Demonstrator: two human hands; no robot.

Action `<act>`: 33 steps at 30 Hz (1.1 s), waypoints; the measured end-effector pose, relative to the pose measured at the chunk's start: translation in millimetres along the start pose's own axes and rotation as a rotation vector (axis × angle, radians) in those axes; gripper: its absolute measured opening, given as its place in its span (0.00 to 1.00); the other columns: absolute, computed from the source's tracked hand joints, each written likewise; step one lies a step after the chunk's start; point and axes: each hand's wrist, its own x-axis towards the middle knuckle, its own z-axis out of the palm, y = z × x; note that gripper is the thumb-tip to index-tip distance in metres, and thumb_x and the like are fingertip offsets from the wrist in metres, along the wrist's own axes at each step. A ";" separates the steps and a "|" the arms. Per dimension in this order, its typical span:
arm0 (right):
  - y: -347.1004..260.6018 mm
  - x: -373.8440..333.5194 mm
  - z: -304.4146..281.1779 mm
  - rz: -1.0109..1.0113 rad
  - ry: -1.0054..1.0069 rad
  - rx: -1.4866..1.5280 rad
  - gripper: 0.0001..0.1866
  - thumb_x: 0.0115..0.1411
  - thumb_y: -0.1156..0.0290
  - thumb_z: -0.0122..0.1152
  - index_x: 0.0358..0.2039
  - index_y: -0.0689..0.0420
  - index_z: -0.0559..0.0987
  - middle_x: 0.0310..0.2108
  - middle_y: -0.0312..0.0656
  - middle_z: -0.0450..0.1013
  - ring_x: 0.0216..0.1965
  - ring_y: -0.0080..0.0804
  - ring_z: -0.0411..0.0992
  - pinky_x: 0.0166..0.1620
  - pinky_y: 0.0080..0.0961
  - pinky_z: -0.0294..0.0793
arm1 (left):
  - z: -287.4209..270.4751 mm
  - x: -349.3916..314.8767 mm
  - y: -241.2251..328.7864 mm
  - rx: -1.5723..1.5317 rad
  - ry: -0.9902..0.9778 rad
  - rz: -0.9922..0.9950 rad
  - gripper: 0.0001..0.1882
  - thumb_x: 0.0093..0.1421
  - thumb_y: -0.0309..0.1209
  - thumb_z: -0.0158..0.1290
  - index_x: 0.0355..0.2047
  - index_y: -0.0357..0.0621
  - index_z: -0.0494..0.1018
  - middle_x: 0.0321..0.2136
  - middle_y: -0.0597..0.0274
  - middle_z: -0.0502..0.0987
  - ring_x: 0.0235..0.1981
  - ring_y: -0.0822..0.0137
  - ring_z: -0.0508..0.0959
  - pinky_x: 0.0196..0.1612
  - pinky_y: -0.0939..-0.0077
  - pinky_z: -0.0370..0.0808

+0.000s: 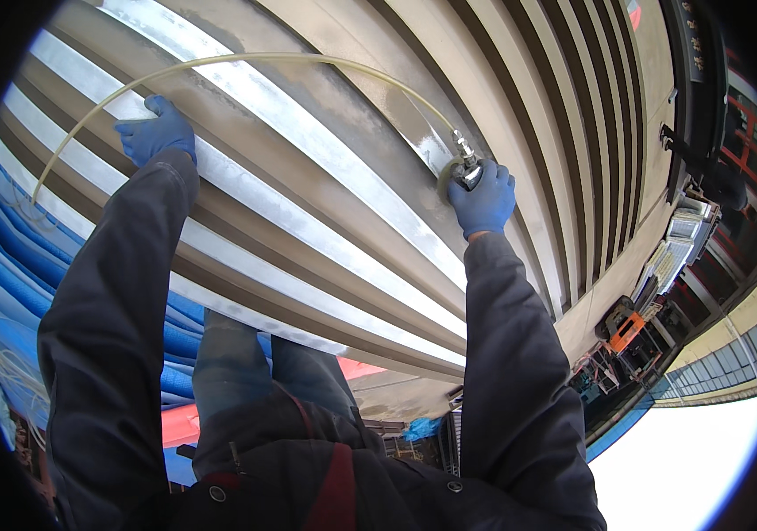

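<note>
My right hand [485, 199], in a blue glove, is closed round a small air sander [469, 174] with a shiny metal body. Its round pad [445, 180] is against a slat, beside a whitish sanded patch [430, 146]. From the sander's metal fitting, a pale yellowish air hose [254, 57] arches over to the left and drops past my left hand. My left hand [157, 134], gloved in blue too, straddles a pale slat [281, 217], thumb on one side and fingers on the other. The fingertips are partly hidden.
Long parallel slats, some beige and some whitened, run across the large panel [564, 133]. Blue folded sheeting [15, 239] lies at the left, with red material [181, 425] by my legs. At the right are an orange machine [628, 332] and a stack of pale pieces [675, 243].
</note>
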 end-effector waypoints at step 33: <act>-19.2 -4.8 19.1 -0.180 0.129 0.101 0.24 0.53 0.50 0.82 0.45 0.49 0.85 0.44 0.45 0.79 0.50 0.51 0.77 0.50 0.49 0.80 | 3.3 -1.8 -3.5 -0.025 -0.020 -0.013 0.52 0.73 0.62 0.45 0.78 0.26 0.55 0.67 0.32 0.73 0.67 0.40 0.77 0.71 0.47 0.74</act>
